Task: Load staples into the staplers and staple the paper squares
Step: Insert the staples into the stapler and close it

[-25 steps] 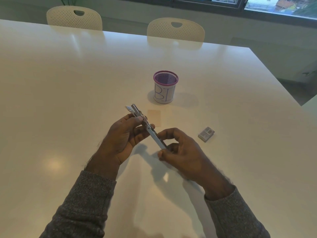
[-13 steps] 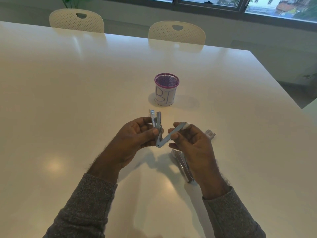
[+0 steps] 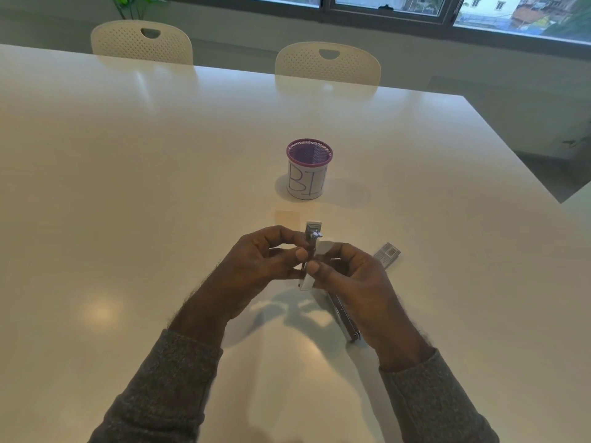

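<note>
Two hands, left hand [image 3: 256, 266] and right hand [image 3: 355, 282], are pinching a metal stapler [image 3: 311, 238] upright above the glossy white table [image 3: 128, 187]; a purple-rimmed mesh cup [image 3: 308, 169] is showing handwritten "BI".

Only readable thing you've got is the purple-rimmed mesh cup [image 3: 309, 169] out past your hands, with "BI" hand-drawn on its white wrap. The small box [image 3: 387, 253] by your right hand [image 3: 355, 282] has a barcode-ish label, too blurry to read.
</note>
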Tool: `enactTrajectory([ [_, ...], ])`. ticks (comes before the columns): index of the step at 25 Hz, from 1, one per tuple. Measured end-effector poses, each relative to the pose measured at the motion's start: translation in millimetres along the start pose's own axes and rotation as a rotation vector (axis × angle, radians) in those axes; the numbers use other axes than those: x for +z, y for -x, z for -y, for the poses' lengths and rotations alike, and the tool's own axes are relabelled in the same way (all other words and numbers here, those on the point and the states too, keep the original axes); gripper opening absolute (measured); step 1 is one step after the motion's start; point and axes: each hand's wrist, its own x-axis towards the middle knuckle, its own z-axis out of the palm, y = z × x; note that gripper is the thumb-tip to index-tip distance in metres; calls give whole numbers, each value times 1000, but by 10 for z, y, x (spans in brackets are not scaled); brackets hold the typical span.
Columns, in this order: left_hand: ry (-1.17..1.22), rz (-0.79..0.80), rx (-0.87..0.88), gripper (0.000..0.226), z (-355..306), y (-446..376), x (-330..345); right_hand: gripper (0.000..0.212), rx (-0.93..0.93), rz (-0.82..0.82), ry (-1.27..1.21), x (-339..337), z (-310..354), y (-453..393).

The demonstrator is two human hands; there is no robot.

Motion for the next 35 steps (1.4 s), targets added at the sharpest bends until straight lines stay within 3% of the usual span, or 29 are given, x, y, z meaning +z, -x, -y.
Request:
enactTrajectory([
  [3, -38, -12, -24, 19, -18, 12, -6, 25, 4, -97, 72, 62, -24, 15],
  [9, -170, -28, -38, 31, -9, 46, -47, 18, -4, -130, 184, 139, -36, 26],
  [19, -93, 13, -71, 16, -9, 36, -60, 20, 64, -155, 196, 132, -40, 37],
  [29, -38, 7, -110, 17, 64, 23, -101, 18, 107, -177, 201, 179, -37, 52],
  [35, -89, -82, -106, 11, 50, 6, 1, 19, 122, -213, 287, 181, -23, 39],
])
